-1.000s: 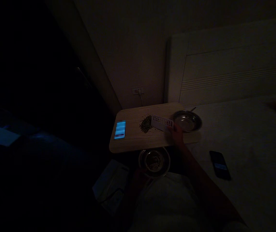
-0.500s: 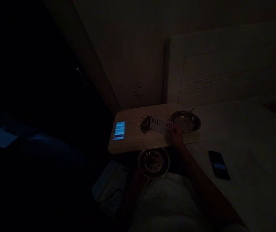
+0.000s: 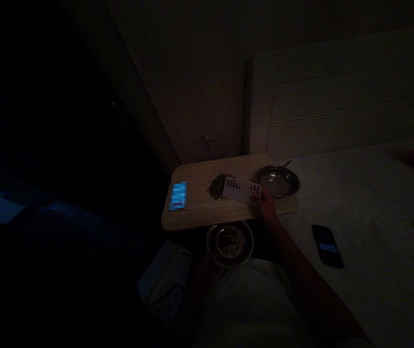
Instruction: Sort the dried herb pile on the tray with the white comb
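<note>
In the dim head view, my right hand (image 3: 266, 206) grips one end of a flat white plastic piece with a row of slots (image 3: 239, 194). The piece's far end overlaps the right side of a pile of small dark seeds or grains (image 3: 214, 187) on a wooden tabletop (image 3: 196, 215). Below the near edge of that top, my left hand (image 3: 207, 268) is closed on the left rim of a round metal bowl (image 3: 249, 247). Some dark bits lie in its bottom. The left fingers are mostly lost in shadow.
A second metal bowl (image 3: 293, 186) with a handle sticking out behind stands at the tabletop's right end. A lit, blurred screen (image 3: 178, 195) lies at its left end. A dark phone (image 3: 327, 246) rests on the bed (image 3: 381, 203). A wall socket (image 3: 203, 136) with a cord is behind.
The slotted piece has shifted very slightly and looks sharper now. My left hand and its bowl stay nearly in place.
</note>
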### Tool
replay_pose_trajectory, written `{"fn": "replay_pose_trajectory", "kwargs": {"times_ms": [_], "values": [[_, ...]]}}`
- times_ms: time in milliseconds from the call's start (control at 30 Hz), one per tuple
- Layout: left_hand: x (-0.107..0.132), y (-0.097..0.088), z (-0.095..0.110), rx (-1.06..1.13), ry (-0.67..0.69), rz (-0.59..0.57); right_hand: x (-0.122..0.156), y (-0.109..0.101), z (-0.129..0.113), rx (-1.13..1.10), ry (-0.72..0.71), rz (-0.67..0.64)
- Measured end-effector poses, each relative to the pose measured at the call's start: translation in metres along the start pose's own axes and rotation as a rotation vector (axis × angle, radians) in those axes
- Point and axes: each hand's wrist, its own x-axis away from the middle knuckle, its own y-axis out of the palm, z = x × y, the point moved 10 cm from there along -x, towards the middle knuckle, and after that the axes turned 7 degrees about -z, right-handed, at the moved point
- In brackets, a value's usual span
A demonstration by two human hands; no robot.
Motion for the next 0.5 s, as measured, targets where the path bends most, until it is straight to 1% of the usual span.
{"fn": "replay_pose_trajectory", "kwargs": {"times_ms": [167,300,400,500], "values": [[0.003,-0.001,0.004,-0.019,0.027,0.006,0.002,0.000,-0.003,-0.010,-0.018,-0.005],[0.000,-0.003,-0.001,-0.011,0.019,0.007,0.003,0.001,0.003,-0.046,0.023,-0.016],[0.002,-0.005,0.001,-0.030,0.026,0.008,0.005,-0.003,0.006,-0.052,0.038,-0.006],[0.002,0.001,0.001,-0.012,-0.009,-0.013,0.007,-0.005,0.007,-0.052,0.038,-0.017]]}}
